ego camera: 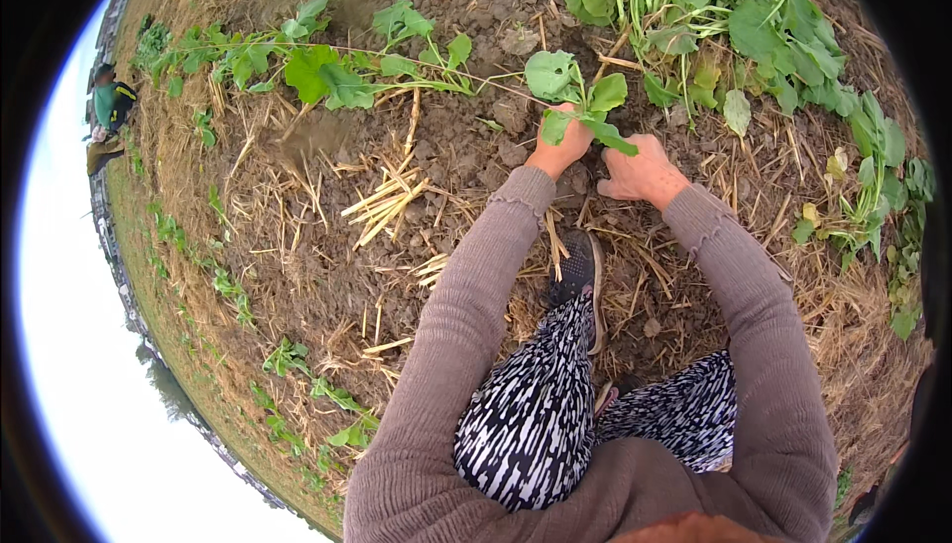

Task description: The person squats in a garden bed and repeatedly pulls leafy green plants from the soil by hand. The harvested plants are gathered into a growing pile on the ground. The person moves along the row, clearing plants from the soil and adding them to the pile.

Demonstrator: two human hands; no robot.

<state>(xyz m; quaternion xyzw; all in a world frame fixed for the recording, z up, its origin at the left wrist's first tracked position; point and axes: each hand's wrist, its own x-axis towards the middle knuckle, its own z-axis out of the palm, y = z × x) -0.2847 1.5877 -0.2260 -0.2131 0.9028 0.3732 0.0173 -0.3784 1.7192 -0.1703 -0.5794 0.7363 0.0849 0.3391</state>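
Observation:
My left hand [563, 143] is closed around the lower part of a broad-leaved green seedling [587, 93], close to the soil. Some of its leaves hang over my fingers and hide them in part. Just to the right, my right hand [641, 171] is down at the soil [576, 184] with its fingers curled. Its fingertips are hidden behind a leaf and the ground, so whether they hold anything does not show. A thin reddish string [349, 47] stretches over the ground from the left and reaches the seedling by my left hand.
A large heap of uprooted leafy seedlings [706, 15] lies at upper right, more [877, 171] at far right. Plants [335, 78] line the string. Cut straw [387, 204] lies left of my shoe [576, 268]. Another plant row [230, 290] and a person [110, 104] are farther left.

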